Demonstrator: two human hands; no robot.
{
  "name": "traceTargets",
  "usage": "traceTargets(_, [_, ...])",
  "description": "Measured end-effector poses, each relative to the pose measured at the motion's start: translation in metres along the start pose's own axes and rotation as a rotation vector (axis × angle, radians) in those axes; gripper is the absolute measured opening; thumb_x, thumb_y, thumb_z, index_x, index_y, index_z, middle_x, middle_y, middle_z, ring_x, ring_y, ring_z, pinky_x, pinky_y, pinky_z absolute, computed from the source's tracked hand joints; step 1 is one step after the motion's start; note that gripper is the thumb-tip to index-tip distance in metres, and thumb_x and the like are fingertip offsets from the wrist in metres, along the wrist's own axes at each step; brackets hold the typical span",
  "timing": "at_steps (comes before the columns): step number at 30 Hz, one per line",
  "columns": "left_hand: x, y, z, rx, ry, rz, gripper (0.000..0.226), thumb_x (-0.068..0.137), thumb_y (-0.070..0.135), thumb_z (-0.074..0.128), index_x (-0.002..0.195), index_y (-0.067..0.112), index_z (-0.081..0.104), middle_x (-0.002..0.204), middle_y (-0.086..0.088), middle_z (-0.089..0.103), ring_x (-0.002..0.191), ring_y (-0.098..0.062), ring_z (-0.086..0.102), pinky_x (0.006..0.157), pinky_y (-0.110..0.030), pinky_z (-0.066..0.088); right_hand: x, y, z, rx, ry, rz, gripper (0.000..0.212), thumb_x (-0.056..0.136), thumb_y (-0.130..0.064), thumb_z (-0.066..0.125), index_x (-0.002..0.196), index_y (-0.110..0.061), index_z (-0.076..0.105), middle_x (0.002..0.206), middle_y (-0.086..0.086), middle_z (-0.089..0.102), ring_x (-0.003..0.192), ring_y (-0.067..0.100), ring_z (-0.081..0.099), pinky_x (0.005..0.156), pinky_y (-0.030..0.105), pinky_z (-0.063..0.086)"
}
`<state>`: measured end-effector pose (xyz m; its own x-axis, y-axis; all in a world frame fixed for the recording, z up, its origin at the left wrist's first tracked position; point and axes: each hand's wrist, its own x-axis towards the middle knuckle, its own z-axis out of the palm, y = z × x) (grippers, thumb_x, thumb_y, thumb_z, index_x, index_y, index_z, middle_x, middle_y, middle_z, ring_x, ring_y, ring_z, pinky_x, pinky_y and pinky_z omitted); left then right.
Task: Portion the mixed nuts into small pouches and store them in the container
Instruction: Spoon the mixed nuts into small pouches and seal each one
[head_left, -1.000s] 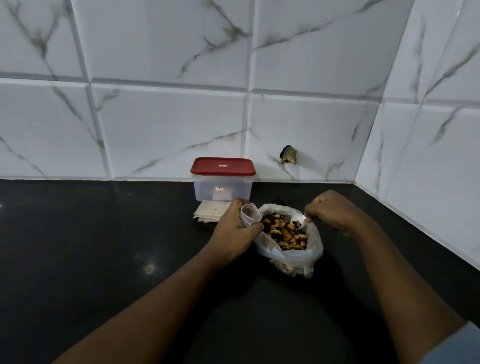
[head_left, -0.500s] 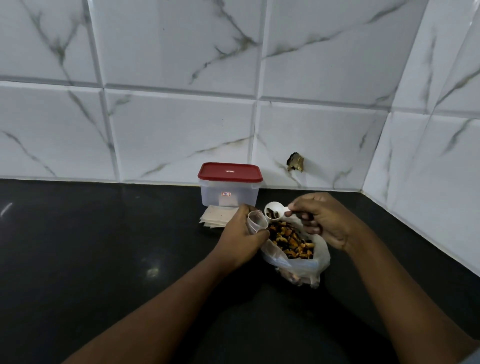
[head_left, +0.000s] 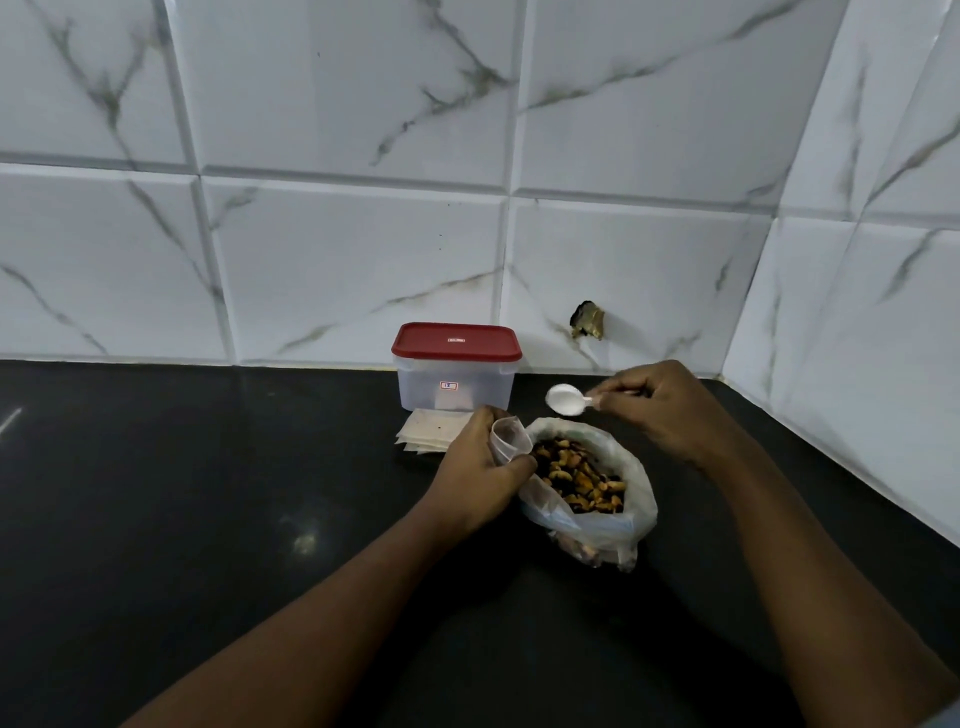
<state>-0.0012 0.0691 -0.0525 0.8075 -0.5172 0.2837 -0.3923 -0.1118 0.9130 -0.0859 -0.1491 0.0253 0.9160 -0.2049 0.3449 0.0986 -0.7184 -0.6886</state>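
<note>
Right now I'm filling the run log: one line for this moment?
left hand grips small pouch | right hand pinches spoon near nut bag | container lid on

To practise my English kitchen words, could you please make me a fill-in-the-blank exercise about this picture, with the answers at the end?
1. The container has a ___ lid.
2. The right hand holds a white ___ by its handle.
3. The left hand grips a small clear pouch beside the open ___ of mixed nuts.
4. The stack of flat pouches lies on the ___ counter.

Answers: red; spoon; bag; black.
</note>
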Motion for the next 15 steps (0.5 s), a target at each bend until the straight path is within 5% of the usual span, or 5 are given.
traceTargets(7, [-0.001, 0.002, 0.000, 0.016, -0.010, -0.015, 0.036, 0.093, 0.017, 0.073, 0.120, 0.031, 0.054, 0.114, 0.010, 0.064, 0.101, -0.005, 0.066, 0.077, -0.019, 0.053, 0.004, 0.023, 0.002, -0.437, -0.169, 0.181, 0.015, 0.088, -0.018, 0.070, 0.078, -0.021, 0.080, 0.085, -0.004, 0.077, 0.078, 0.017, 0.072, 0.066, 0.033, 0.055])
traceTargets(11, [-0.002, 0.004, 0.000, 0.016, -0.006, -0.009, 0.034, 0.093, 0.017, 0.073, 0.114, 0.035, 0.053, 0.112, 0.010, 0.064, 0.099, -0.004, 0.065, 0.074, -0.017, 0.051, 0.007, 0.023, 0.009, -0.424, -0.181, 0.215, 0.018, 0.087, -0.021, 0.069, 0.074, -0.011, 0.078, 0.075, 0.006, 0.076, 0.062, 0.025, 0.065, 0.054, 0.032, 0.046])
traceTargets(15, [-0.002, 0.005, 0.001, 0.015, -0.007, -0.009, 0.035, 0.093, 0.017, 0.073, 0.112, 0.037, 0.051, 0.111, 0.011, 0.063, 0.098, -0.003, 0.065, 0.073, -0.017, 0.052, 0.004, 0.020, 0.012, -0.296, -0.156, 0.253, 0.021, 0.087, -0.019, 0.069, 0.069, -0.014, 0.079, 0.063, 0.002, 0.071, 0.054, 0.017, 0.049, 0.051, 0.028, 0.037])
